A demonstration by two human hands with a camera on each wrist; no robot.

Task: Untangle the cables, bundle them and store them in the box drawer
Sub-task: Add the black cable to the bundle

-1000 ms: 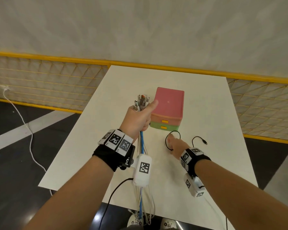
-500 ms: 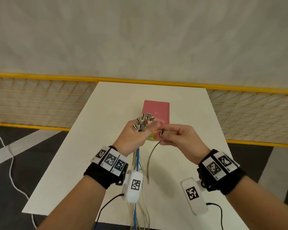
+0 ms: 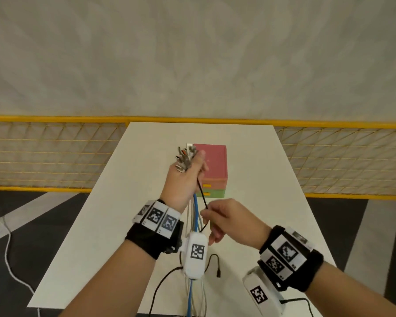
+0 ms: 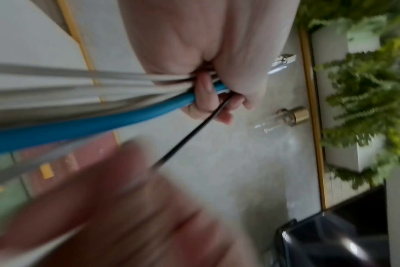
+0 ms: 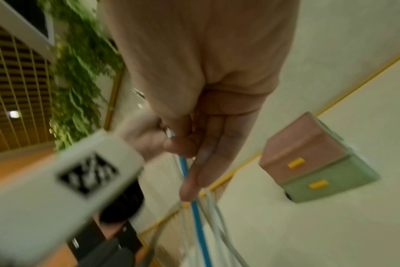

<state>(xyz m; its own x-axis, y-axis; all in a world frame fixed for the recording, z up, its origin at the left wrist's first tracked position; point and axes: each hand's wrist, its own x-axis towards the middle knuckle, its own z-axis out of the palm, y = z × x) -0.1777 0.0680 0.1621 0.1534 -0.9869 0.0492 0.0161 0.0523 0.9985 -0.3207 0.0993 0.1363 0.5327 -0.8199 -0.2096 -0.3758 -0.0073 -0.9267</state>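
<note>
My left hand (image 3: 185, 179) is raised over the white table (image 3: 256, 170) and grips a bunch of cables (image 3: 195, 211), white, grey and one blue, with their plugs (image 3: 185, 156) sticking out above the fist. In the left wrist view the blue cable (image 4: 103, 122) and a thin black cable (image 4: 194, 131) pass through the curled fingers (image 4: 203, 94). My right hand (image 3: 224, 218) pinches the black cable (image 3: 202, 197) just below the left hand. The cable's free plug (image 3: 218, 273) hangs near the table. Behind stands the drawer box (image 3: 215, 165), pink over green, both drawers closed.
A yellow-framed mesh fence (image 3: 55, 156) runs behind the table, below a pale wall. A white cord (image 3: 7, 248) lies on the dark floor at left. The box (image 5: 317, 162) shows two yellow handles in the right wrist view.
My right hand picked the black cable off the table, brought its end up to the left hand's bunch, then slid down along it. The left hand kept its grip.
</note>
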